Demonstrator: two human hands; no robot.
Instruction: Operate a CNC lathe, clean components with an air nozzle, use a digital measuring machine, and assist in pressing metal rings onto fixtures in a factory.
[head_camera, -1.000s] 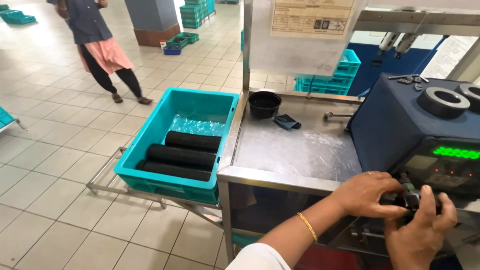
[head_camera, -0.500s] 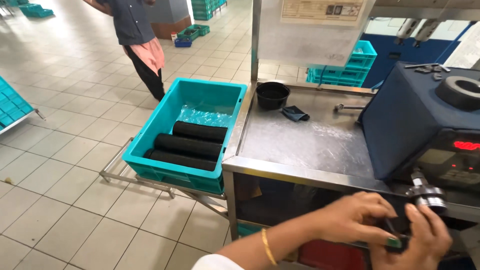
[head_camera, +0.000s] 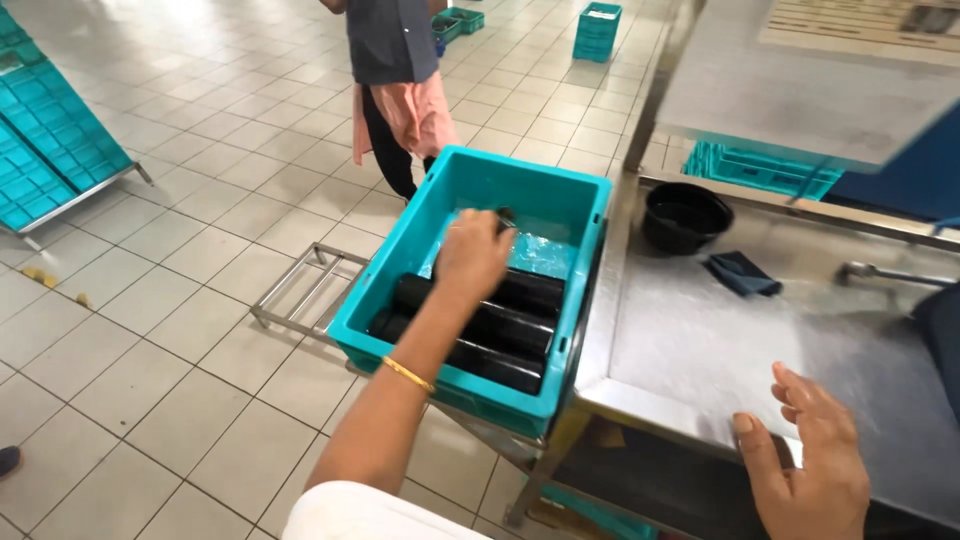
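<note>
Left hand reaches into teal crate, fingers curled round small dark piece, above black cylinders. Right hand hovers open-fingered over steel table edge.

Small dark item in left hand unclear; right hand cut by bottom edge; passer-by headless

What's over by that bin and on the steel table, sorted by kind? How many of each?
Black cylinders in the teal bin: 3
Black bowls: 1
Dark folded cloths: 1
Teal bins beside the table: 1
Total: 6
</note>
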